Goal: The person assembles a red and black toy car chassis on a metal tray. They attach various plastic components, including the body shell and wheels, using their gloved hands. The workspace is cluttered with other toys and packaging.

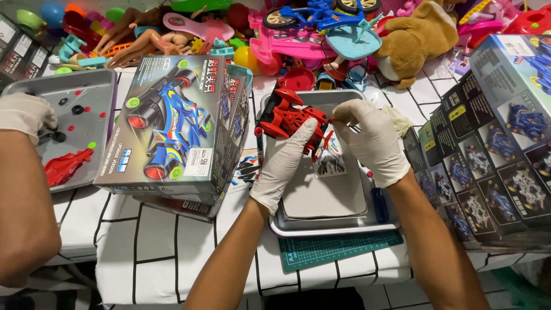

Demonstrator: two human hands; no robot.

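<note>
— Chassis first, please: where is it?

— I see the red toy car chassis (pixel 290 119) lifted a little above the metal tray (pixel 321 228), near its far left corner. Both of my hands, in white gloves, are on it. My left hand (pixel 285 162) grasps it from below, the fingers closed around its near side. My right hand (pixel 373 140) pinches its right end with the fingertips.

— What is under it?

— Inside the tray lies a pale flat sheet (pixel 324 198), and on it a small sticker sheet (pixel 330 162) just below the chassis. A blue-handled screwdriver (pixel 379 204) lies along the right wall of the tray, partly hidden by my right wrist. The tray stands on a green cutting mat (pixel 338 248), on a white tablecloth with black lines (pixel 155 247).

— And beside?

— On the left, a toy car box (pixel 172 126) with a picture of a blue racer leans on another box. More such boxes (pixel 493 138) stand on the right. At far left another person's gloved hand (pixel 26 115) rests on the edge of a second grey tray (pixel 74 86), which holds a red car body shell (pixel 68 165) and small black wheels; I cannot tell if that hand grips anything. Behind everything is a heap of coloured toys (pixel 298 28), with a brown plush animal (pixel 416 40).
</note>
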